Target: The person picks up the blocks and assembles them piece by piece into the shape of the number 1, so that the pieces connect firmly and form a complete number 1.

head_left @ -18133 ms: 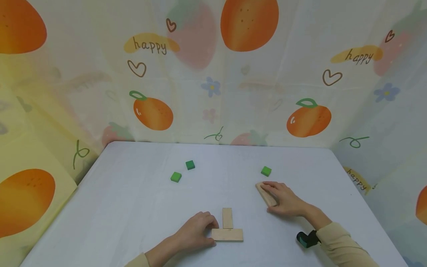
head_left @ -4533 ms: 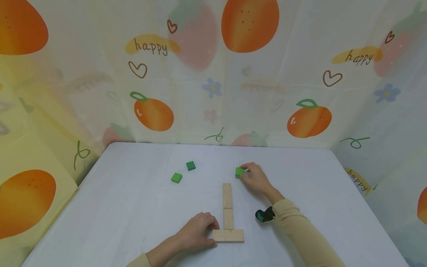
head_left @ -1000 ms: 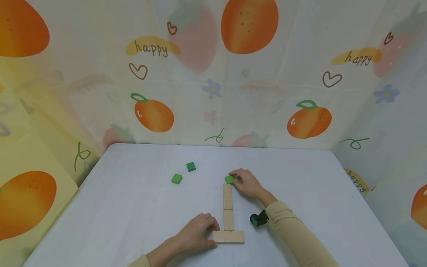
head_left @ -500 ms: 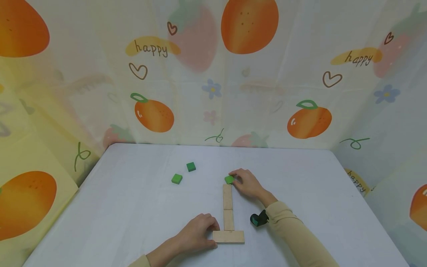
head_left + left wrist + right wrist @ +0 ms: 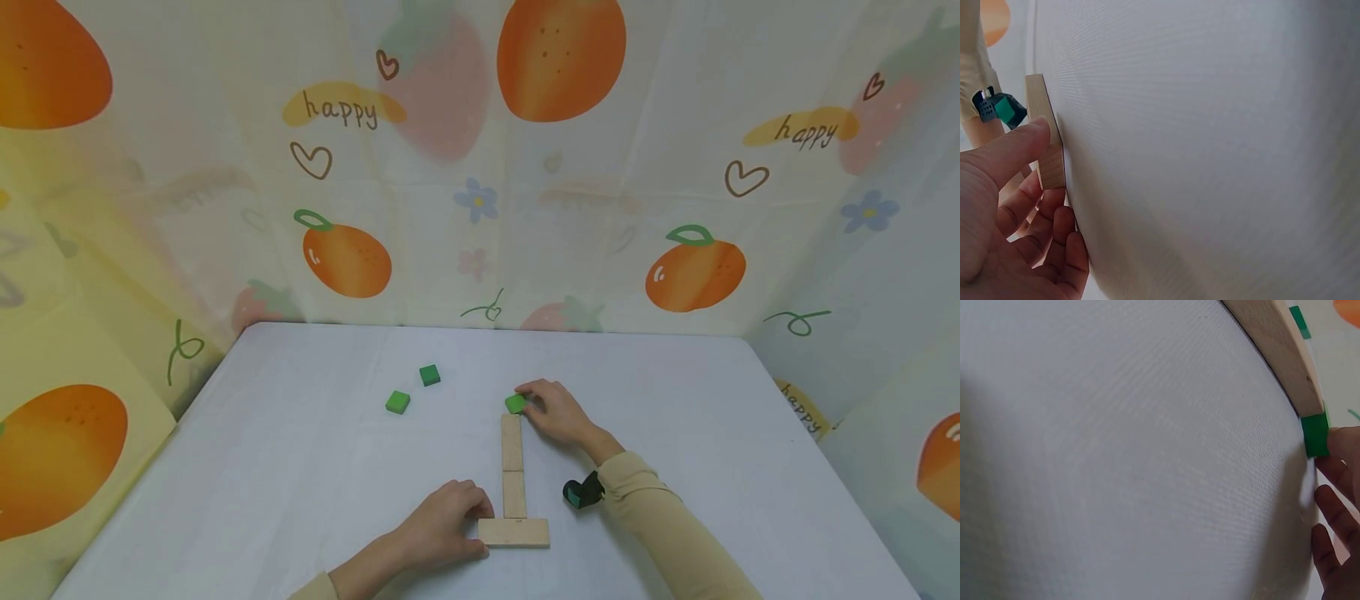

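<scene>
Three pale wooden blocks lie on the table in an upside-down T: a crosswise block [image 5: 517, 533] nearest me, and a near upright-line block [image 5: 513, 494] and a far block [image 5: 512, 442] end to end beyond it. My left hand [image 5: 442, 525] grips the left end of the crosswise block, thumb on its near edge, as the left wrist view shows. My right hand [image 5: 555, 411] pinches a light green block [image 5: 515, 403] between thumb and finger. In the right wrist view this green block [image 5: 1316, 434] sits against the end of the far wooden block [image 5: 1285, 353].
Left of the line lie a light green block [image 5: 397, 402] and a darker green block [image 5: 430, 375]. A black wrist camera [image 5: 582, 492] sticks out from my right sleeve [image 5: 660, 508]. A fruit-print cloth [image 5: 555, 267] hangs behind the white table [image 5: 300, 433].
Since the oldest frame my right hand has let go of a wooden block, now in the line, and brought the green block left to the line's far end. Over the last second, nothing visible moved.
</scene>
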Demonstrator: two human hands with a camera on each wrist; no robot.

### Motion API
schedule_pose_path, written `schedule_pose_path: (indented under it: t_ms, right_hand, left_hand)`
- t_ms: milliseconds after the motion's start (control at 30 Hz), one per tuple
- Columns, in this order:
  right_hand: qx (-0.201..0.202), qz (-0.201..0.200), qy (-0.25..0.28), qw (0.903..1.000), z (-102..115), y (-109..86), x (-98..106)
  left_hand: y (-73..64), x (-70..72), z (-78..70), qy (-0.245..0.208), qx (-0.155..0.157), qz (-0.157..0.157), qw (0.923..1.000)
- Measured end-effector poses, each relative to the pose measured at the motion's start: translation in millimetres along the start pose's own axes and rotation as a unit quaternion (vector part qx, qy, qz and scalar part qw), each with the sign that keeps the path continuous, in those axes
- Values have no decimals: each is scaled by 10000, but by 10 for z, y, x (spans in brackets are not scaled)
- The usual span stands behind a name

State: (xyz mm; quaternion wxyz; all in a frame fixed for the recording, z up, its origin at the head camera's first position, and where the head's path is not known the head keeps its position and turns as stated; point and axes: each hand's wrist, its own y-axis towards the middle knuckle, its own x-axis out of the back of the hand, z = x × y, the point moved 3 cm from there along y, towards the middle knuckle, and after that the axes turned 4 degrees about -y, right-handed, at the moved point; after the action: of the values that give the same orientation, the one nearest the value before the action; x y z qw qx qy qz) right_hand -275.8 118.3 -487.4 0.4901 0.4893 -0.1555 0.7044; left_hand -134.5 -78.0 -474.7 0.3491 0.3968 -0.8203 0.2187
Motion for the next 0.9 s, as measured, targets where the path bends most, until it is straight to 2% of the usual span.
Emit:
schedule_pose_path:
  t_ms: [533,900]
  right_hand:
    - [-119,209,-89,9997,-4,4,33]
    - [-20,247,-110,9996,-31,6,15]
  left_hand:
    - [1,15,-13,83,-77,18,9999]
    - [-10,85,-28,-141,-103,274,9995]
